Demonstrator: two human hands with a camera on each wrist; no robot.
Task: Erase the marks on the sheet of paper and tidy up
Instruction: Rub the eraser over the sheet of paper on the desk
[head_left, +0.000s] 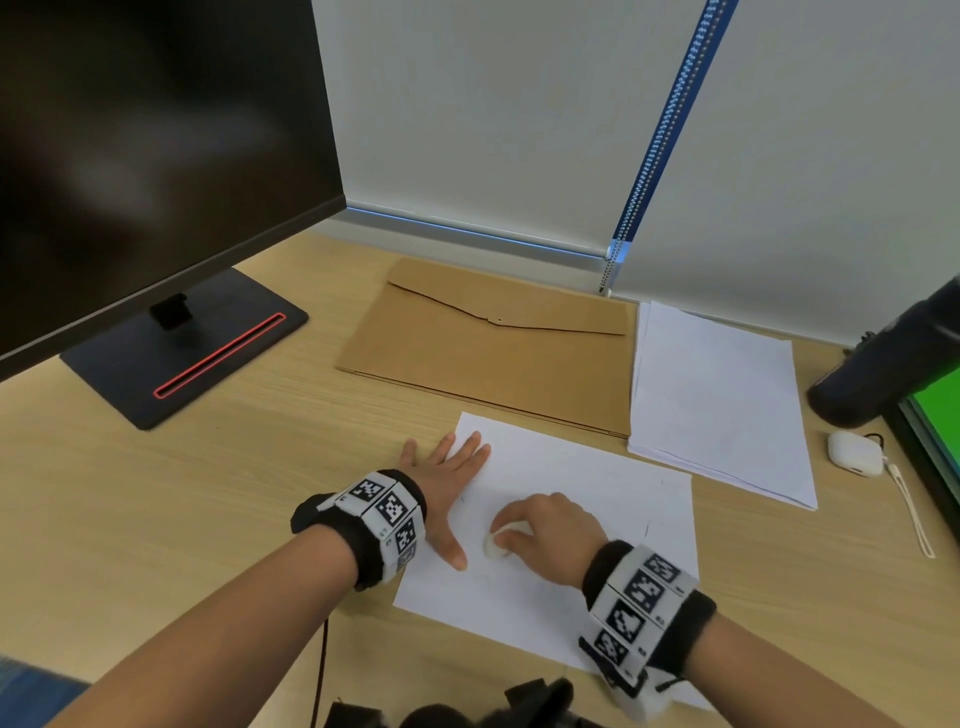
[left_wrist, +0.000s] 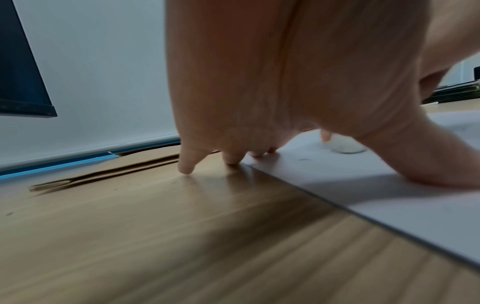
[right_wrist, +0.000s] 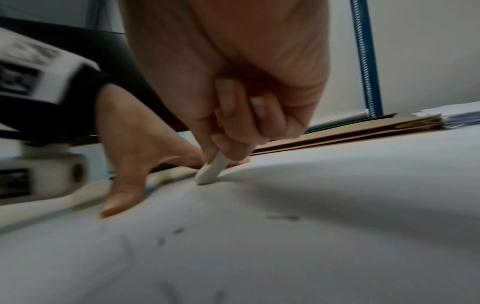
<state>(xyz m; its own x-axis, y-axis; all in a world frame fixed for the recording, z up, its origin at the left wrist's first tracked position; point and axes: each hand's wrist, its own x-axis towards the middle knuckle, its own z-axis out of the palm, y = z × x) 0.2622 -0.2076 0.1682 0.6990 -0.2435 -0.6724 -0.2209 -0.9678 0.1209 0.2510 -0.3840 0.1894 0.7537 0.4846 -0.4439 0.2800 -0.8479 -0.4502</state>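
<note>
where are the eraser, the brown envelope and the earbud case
eraser (right_wrist: 211, 169), right wrist view, its white lower end
brown envelope (head_left: 483, 374), head view, its front panel
earbud case (head_left: 854, 453), head view, its white top

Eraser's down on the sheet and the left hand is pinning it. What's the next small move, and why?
Probably rub the eraser toward the nearest marks. The right hand pinches it tip-down on the sheet, grey marks remain close by, and the left hand lies flat on the sheet's edge, steadying it.
</note>
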